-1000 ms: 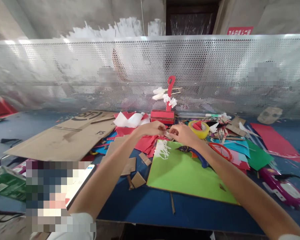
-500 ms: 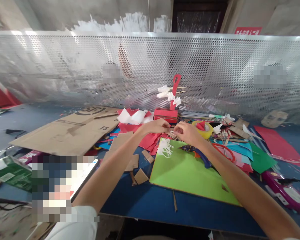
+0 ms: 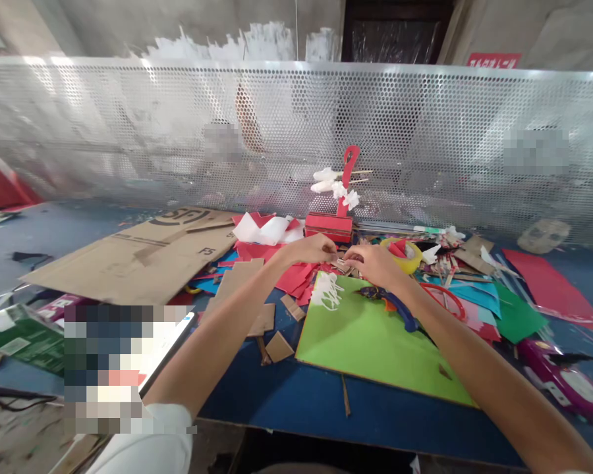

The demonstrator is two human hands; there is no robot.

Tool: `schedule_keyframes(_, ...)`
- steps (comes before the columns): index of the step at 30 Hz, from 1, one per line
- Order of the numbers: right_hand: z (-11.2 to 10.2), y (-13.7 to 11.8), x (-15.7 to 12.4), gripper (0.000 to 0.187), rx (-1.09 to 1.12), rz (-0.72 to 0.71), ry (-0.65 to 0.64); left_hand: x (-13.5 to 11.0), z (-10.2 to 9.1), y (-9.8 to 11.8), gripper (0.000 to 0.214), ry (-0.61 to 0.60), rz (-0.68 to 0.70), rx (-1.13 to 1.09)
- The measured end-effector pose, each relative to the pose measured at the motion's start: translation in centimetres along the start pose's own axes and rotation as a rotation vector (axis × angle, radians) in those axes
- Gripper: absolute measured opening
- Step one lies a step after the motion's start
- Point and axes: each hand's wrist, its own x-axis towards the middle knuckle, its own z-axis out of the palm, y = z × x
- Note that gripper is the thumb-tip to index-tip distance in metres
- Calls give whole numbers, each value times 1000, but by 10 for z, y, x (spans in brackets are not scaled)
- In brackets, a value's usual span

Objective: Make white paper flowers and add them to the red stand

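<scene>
My left hand [image 3: 310, 249] and my right hand [image 3: 375, 264] meet over the far edge of a bright green sheet [image 3: 375, 342]. Both pinch a small pale strip of card [image 3: 342, 264] between their fingertips. White cut-out shapes [image 3: 326, 291] lie on the green sheet's top left corner, just below the hands. Red paper scraps [image 3: 291, 276] lie under my left hand. Behind the hands stands a red card model [image 3: 332, 224] with white bits on sticks.
A large flat cardboard sheet [image 3: 133, 257] lies at left. A yellow tape roll [image 3: 405, 253], red-handled scissors [image 3: 437, 296], a blue-orange tool [image 3: 393, 306], coloured paper [image 3: 499, 306] and cardboard offcuts [image 3: 261, 322] crowd the blue table [image 3: 296, 401]. A perforated metal screen [image 3: 425, 131] closes the back.
The view has shifted slightly. Both hands have stayed together on the small strip, edging a little to the right and forward.
</scene>
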Motion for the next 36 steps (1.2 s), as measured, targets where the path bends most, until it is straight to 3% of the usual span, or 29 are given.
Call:
schedule_keyframes(7, 6, 4, 0, 21, -1, -14, -33, -1, 0, 5, 20, -13, 10, -19)
schedule_keyframes(16, 0, 3, 0, 12, 11, 45, -13, -2, -3, -3, 25, -8, -81, 5)
schedule_keyframes(22, -3, 1, -2, 18, -2, 55, -40, -4, -5, -1, 26, -5, -100, -5)
schedule_keyframes(32, -3, -3, -4, 34, -73, -88, -270, -8, -9, 3, 26, -172, -114, 35)
schedule_keyframes(36, -18, 5, -4, 35, -89, -34, -274, -10, -9, 11, 27, -283, -166, 101)
